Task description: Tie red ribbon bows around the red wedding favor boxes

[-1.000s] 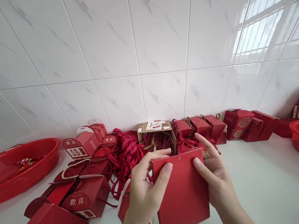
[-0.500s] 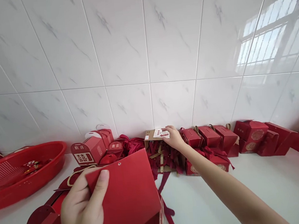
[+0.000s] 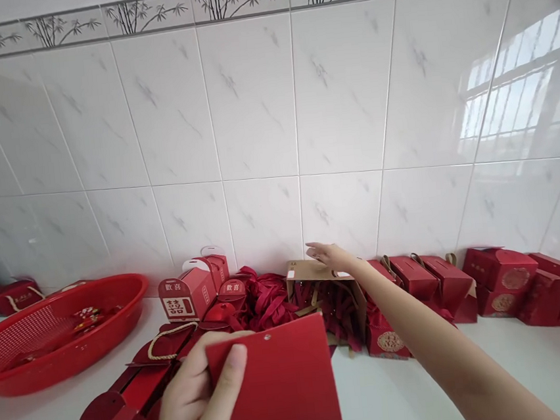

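My left hand (image 3: 199,396) grips the upper left corner of a red cardboard gift box (image 3: 287,387), thumb flat on its panel near a small hole. The lower part of this box is out of frame. My right hand (image 3: 331,256) reaches forward with fingers stretched out, just above a brown carton (image 3: 315,270) against the wall. Nothing shows in its fingers. The carton lies open toward me and holds dark red ribbons (image 3: 333,307). Part of a white label shows on its top beside the wrist.
At left stands a red plastic basket (image 3: 68,372) with small items inside. Near it are red-and-white boxes (image 3: 200,283) and a pile of red ribbon (image 3: 269,300). More red boxes (image 3: 415,279) line the tiled wall (image 3: 251,120) on the right. An opened red box (image 3: 129,396) lies left of my left hand.
My right hand has lifted off the carton's labelled top, and its fingers have stretched out. The view has tilted up, showing the bamboo tile border. My left hand still holds the red box.
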{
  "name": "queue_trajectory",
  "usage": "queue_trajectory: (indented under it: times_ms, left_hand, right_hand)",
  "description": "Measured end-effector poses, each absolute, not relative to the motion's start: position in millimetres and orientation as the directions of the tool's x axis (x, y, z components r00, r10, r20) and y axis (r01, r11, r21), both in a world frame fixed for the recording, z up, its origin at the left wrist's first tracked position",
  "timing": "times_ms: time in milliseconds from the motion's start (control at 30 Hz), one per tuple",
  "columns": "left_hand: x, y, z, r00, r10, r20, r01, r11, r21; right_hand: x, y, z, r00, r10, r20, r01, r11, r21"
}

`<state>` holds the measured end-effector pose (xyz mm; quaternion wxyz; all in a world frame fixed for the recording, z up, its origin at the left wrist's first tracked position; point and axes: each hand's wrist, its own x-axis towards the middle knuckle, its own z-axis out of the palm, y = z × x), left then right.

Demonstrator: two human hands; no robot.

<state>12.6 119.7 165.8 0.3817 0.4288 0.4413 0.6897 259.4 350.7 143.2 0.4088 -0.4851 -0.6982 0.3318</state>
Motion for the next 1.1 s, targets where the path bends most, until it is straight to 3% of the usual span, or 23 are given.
queue_trajectory:
  times_ms: [167, 267, 333, 600, 767, 867, 967, 1100]
  left_hand:
    - [41, 123, 165, 0.047, 0.991, 0.128, -0.277, -0.111, 0.955]
    - [59, 130, 158, 0.263, 0.957, 0.123, -0.222, -0.064, 0.973]
    - [71, 134, 153, 0.350, 0.930, 0.115, -0.191, -0.049, 0.980]
    - [96, 133, 149, 0.479, 0.872, 0.106, -0.100, -0.066, 0.993]
    - [103, 121, 150, 0.350, 0.906, 0.238, -0.042, -0.239, 0.970]
    - [107, 120, 145, 0.256, 0.916, 0.308, 0.044, -0.330, 0.943]
    - [111, 122, 138, 0.199, 0.901, 0.385, 0.048, -0.401, 0.915]
    - [116, 121, 133, 0.195, 0.921, 0.337, -0.127, -0.317, 0.940]
  right_hand:
    - [301, 274, 154, -0.157, 0.936, 0.314, 0.115, 0.333, -0.936]
    - [327, 210, 141, -0.027, 0.937, 0.349, -0.334, 0.321, -0.886]
    - [338, 172, 130, 0.073, 0.945, 0.318, -0.452, 0.315, -0.834]
    - [328, 100, 111, 0.448, 0.803, 0.393, -0.292, 0.547, -0.785]
    - [303, 84, 100, 0.227, 0.838, 0.496, -0.258, 0.543, -0.799]
    - [283, 81, 96, 0.165, 0.837, 0.521, -0.336, 0.545, -0.769]
    - [262, 81, 97, 0.214, 0.834, 0.509, -0.392, 0.550, -0.737]
    - [242, 80, 100, 0.409, 0.832, 0.375, -0.232, 0.492, -0.839]
